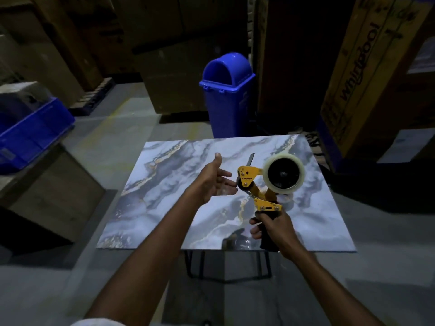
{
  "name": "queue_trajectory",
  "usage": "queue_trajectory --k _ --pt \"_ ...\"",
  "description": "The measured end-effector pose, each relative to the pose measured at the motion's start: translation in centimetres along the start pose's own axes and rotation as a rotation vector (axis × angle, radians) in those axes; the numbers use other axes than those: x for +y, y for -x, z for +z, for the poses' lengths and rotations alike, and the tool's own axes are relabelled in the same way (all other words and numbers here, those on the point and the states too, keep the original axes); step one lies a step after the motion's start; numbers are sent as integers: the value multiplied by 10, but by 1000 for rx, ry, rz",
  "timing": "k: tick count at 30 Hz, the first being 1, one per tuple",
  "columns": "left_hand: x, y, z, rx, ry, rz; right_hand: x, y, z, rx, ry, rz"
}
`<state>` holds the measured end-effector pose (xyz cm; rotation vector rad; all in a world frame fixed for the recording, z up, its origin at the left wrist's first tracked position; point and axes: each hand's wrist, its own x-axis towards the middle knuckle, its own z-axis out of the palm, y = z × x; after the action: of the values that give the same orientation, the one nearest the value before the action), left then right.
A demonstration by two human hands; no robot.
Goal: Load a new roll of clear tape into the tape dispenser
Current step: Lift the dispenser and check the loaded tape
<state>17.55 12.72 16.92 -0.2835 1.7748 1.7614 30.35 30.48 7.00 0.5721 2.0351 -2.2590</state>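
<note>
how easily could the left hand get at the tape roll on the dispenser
Probably easily: the left hand is open beside the dispenser's yellow head, the tape roll sits exposed beyond it, and the right hand grips only the handle below.

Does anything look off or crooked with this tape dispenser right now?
Nothing stands out. The clear tape roll sits squarely on the yellow tape dispenser. The right hand grips its black handle, and the left hand is open beside its front end. Whether tape is threaded is unclear.
</note>
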Motion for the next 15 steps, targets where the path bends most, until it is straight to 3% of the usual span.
queue_trajectory --k 9,15 --pt "-42 1 -32 -179 282 -249 -22 34 -13 80 270 -114" --pt "-59 -2 -59 -235 163 -279 -24 43 -11 111 352 -144"
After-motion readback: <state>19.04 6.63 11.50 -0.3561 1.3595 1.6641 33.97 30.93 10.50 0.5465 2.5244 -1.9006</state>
